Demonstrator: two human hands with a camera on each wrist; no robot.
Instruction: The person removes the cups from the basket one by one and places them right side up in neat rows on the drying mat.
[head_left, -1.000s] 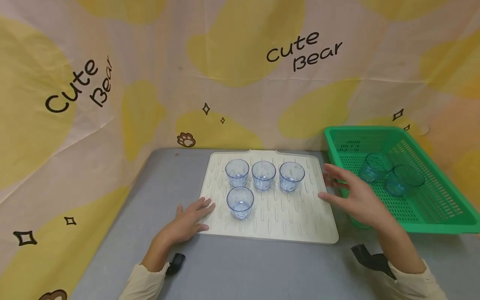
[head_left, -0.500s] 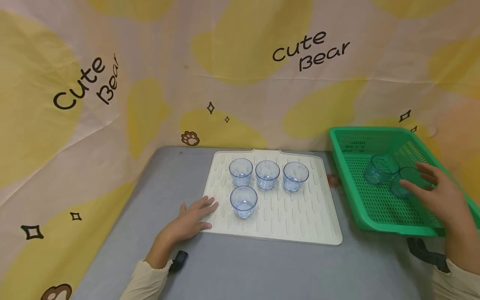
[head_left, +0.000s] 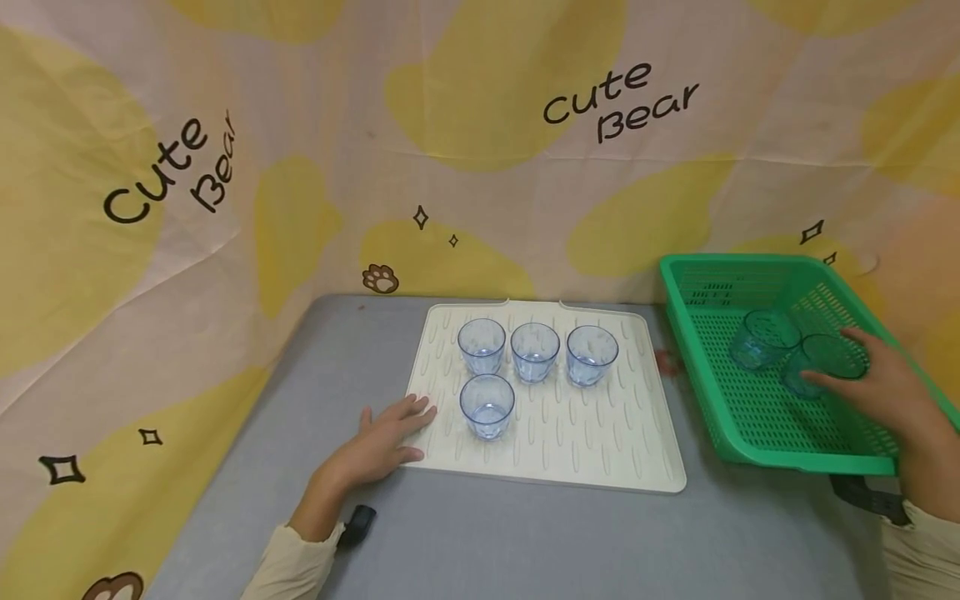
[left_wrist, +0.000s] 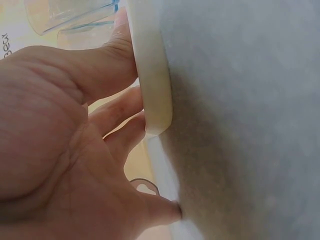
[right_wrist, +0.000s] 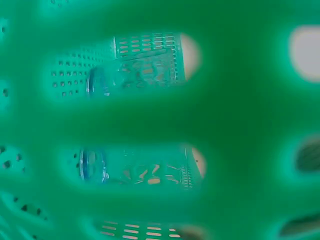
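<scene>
Now my right hand [head_left: 888, 387] sits inside the green basket [head_left: 757, 417] at 3 o'clock on the grey surface [head_left: 525, 542], its grip curling around the nearer blue cup [head_left: 823, 360]; a second cup [head_left: 763, 337] stands just beside it at 10 o'clock. My left hand [head_left: 378, 442] lies flat, fingers relaxed, on the 8 o'clock corner of the white mat [head_left: 600, 433], thumb on the surface. Four blue cups [head_left: 534, 352] stand upright on the mat

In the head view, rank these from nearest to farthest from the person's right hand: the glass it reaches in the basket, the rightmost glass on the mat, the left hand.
1. Basket glass, at the right hand.
2. Rightmost mat glass, centre.
3. Left hand, on the mat's left edge.
</scene>
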